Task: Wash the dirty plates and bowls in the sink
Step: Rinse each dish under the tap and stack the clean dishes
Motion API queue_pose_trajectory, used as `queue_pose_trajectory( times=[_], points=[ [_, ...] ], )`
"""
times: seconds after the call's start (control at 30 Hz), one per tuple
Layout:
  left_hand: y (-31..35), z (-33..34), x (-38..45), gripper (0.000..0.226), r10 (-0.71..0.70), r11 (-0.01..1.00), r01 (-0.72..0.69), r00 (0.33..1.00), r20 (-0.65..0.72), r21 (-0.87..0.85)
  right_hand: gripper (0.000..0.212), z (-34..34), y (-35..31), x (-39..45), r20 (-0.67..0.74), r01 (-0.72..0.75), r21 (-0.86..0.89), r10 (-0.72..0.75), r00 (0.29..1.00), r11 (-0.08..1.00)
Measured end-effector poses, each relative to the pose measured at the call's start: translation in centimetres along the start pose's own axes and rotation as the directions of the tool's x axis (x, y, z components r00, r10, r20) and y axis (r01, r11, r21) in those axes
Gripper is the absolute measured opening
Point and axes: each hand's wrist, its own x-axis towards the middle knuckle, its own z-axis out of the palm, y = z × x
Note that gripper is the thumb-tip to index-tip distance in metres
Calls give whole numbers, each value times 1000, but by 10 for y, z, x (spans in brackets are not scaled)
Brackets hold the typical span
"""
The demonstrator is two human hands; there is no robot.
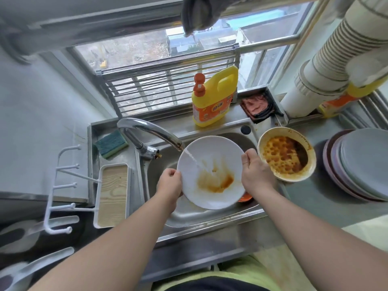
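Observation:
A white plate (218, 152) smeared with orange-brown sauce is held tilted over the steel sink (189, 217). My left hand (170, 182) grips its left rim and my right hand (255, 171) grips its right rim. A thin stream of water from the chrome tap (147, 129) falls onto the plate's middle. A cream bowl (286, 154) with orange sauce and dark residue sits on the sink's right edge, beside my right hand. Something orange (245, 198) shows in the sink under the plate, mostly hidden.
A yellow detergent bottle (214, 97) stands behind the sink. A green sponge (111, 143) lies at the back left. A stack of grey and pink plates (361, 164) is on the right counter. A white tray with wood insert (113, 196) and a hook rack (63, 185) lie left.

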Motion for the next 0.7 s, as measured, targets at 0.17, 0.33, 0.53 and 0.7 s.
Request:
queue_pose_trajectory(
  times=[0.17,0.33,0.53,0.7],
  points=[
    [-16,-35,5,18,23,1000,-23,998,-51,3,33,43,-8,-2,130,-109,25,105,986,994],
    [-28,-57,4,14,73,996,-78,991,-113,-35,30,67,-22,-1,203,-77,66,62,977,995],
    [-23,-72,-1,11,135,986,-154,964,-227,-68,31,82,-43,7,202,-30,113,7,979,993],
    [-16,-78,-2,10,145,978,-181,947,-287,-105,34,87,-57,17,206,25,87,-43,978,996]
  ],
)
